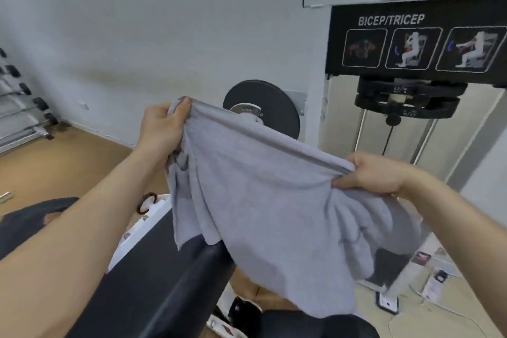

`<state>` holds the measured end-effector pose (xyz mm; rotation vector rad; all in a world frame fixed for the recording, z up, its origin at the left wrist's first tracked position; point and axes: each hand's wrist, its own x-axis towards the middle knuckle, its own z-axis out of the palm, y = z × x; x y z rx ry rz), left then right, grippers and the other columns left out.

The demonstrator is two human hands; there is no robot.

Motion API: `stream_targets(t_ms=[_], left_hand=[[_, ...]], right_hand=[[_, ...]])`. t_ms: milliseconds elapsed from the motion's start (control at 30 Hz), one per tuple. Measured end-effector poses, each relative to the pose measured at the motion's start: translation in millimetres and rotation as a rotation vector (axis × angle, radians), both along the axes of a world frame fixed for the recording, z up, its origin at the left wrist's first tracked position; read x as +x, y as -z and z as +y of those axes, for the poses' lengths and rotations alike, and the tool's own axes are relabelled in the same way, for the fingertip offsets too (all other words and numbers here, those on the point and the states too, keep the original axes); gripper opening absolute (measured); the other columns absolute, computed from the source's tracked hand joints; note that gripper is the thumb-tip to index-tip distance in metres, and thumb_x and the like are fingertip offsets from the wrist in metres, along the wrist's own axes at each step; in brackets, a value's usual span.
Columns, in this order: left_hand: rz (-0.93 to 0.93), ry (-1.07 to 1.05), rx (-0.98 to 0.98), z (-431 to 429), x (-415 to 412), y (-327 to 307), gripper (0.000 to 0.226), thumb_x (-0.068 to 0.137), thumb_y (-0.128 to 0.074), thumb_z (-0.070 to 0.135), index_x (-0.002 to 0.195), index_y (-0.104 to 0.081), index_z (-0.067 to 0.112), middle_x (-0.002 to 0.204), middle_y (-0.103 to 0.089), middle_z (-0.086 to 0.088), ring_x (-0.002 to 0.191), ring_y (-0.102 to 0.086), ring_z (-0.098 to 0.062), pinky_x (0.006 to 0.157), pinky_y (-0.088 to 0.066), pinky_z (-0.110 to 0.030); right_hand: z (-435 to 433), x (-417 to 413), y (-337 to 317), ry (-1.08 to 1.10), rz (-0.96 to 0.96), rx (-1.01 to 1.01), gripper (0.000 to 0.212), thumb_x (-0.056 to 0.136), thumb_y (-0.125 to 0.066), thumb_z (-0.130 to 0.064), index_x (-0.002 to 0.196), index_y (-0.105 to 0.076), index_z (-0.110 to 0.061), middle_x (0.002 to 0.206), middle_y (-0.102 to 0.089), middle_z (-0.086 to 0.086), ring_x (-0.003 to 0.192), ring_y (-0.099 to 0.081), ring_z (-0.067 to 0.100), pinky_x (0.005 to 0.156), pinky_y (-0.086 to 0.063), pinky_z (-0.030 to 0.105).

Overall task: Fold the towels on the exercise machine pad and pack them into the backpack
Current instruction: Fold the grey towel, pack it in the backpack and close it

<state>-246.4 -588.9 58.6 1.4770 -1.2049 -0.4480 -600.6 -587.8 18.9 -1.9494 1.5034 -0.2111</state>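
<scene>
A grey towel (263, 208) hangs spread in the air between my two hands, above the black exercise machine pad (164, 288). My left hand (162, 129) grips the towel's upper left corner, held higher. My right hand (375, 175) pinches the upper right corner, lower and nearer to the machine. The towel's top edge stretches taut between them and its body droops over the pad's far end. No backpack can be made out with certainty; a dark shape lies at the left edge (30, 217).
The bicep/tricep machine (411, 44) with its weight stack stands at the right, and a black round disc (263, 107) sits behind the towel. A dumbbell rack (24, 107) lines the left wall. Small items lie on the floor (428, 277) at lower right.
</scene>
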Motion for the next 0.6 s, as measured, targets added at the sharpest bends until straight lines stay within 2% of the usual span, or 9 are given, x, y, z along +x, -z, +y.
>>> stream_targets(t_ms=[67,133,233,300,367,433,467,533,600], left_hand=[[0.069,-0.109,-0.019,-23,33,-6,0.043,0.096,-0.053,0.044,0.069,-0.045,0.012,0.067,-0.041,-0.01,0.062,-0.042,-0.019,0.048,-0.026,-0.028],[0.214,-0.149,-0.065,-45,62,-17,0.041,0.096,-0.051,0.046,0.073,-0.049,0.012,0.071,-0.047,-0.011,0.067,-0.048,-0.02,0.052,-0.033,-0.028],[0.424,-0.208,-0.124,-64,101,-40,0.04,0.095,-0.051,0.049,0.073,-0.057,0.016,0.079,-0.064,-0.004,0.074,-0.063,-0.019,0.066,-0.048,-0.032],[0.541,-0.149,-0.148,-65,132,-53,0.034,0.093,-0.055,0.048,0.081,-0.065,0.018,0.082,-0.071,0.0,0.078,-0.069,-0.016,0.07,-0.053,-0.032],[0.569,0.044,-0.095,-59,163,-52,0.029,0.088,-0.063,0.044,0.083,-0.069,0.016,0.082,-0.071,-0.004,0.08,-0.068,-0.021,0.071,-0.053,-0.034],[0.473,0.192,0.091,-52,176,-29,0.028,0.077,-0.07,0.042,0.078,-0.068,0.014,0.079,-0.066,-0.008,0.08,-0.062,-0.024,0.071,-0.048,-0.035],[0.371,0.255,0.238,-49,175,-9,0.03,0.074,-0.071,0.043,0.077,-0.07,0.013,0.08,-0.067,-0.009,0.08,-0.061,-0.023,0.072,-0.047,-0.035],[0.077,0.426,0.578,-43,155,38,0.024,0.082,-0.064,0.04,0.087,-0.076,0.019,0.097,-0.072,0.0,0.092,-0.064,-0.013,0.082,-0.049,-0.026],[-0.146,0.67,0.896,-34,134,86,0.02,0.093,-0.055,0.031,0.097,-0.074,0.029,0.11,-0.067,0.012,0.106,-0.057,-0.004,0.094,-0.041,-0.019]], right_hand=[[-38,48,-17,0.042,-0.123,-0.166,0.013,0.086,-0.062,-0.014,0.077,-0.065,-0.006,0.066,-0.063,-0.001,0.059,-0.056,0.006,0.053,-0.041,0.021],[-75,102,-34,0.026,-0.302,-0.294,0.013,0.086,-0.055,-0.005,0.086,-0.068,-0.003,0.074,-0.064,-0.001,0.069,-0.055,0.004,0.061,-0.042,0.022],[-116,171,-64,0.035,-0.574,-0.436,0.033,0.081,-0.048,0.005,0.09,-0.073,-0.016,0.086,-0.07,-0.012,0.077,-0.061,-0.01,0.072,-0.048,0.01],[-141,201,-76,0.079,-0.635,-0.549,0.039,0.079,-0.049,0.004,0.098,-0.073,-0.02,0.095,-0.071,-0.01,0.091,-0.064,-0.003,0.083,-0.05,0.016],[-160,215,-75,0.073,-0.63,-0.605,0.037,0.076,-0.057,-0.003,0.101,-0.072,-0.025,0.097,-0.07,-0.014,0.096,-0.063,0.002,0.086,-0.049,0.017],[-174,222,-53,-0.001,-0.488,-0.599,0.032,0.077,-0.065,-0.009,0.097,-0.07,-0.033,0.092,-0.069,-0.019,0.089,-0.061,0.001,0.078,-0.048,0.013],[-177,225,-37,-0.045,-0.332,-0.585,0.03,0.08,-0.064,-0.012,0.098,-0.07,-0.036,0.092,-0.07,-0.018,0.088,-0.061,0.005,0.077,-0.05,0.019],[-182,231,5,-0.175,0.018,-0.516,0.029,0.085,-0.058,-0.016,0.101,-0.068,-0.037,0.093,-0.069,-0.013,0.088,-0.06,0.015,0.07,-0.048,0.03],[-180,237,51,-0.363,0.225,-0.401,0.026,0.086,-0.052,-0.015,0.098,-0.068,-0.031,0.091,-0.069,-0.008,0.088,-0.06,0.02,0.066,-0.044,0.03]])
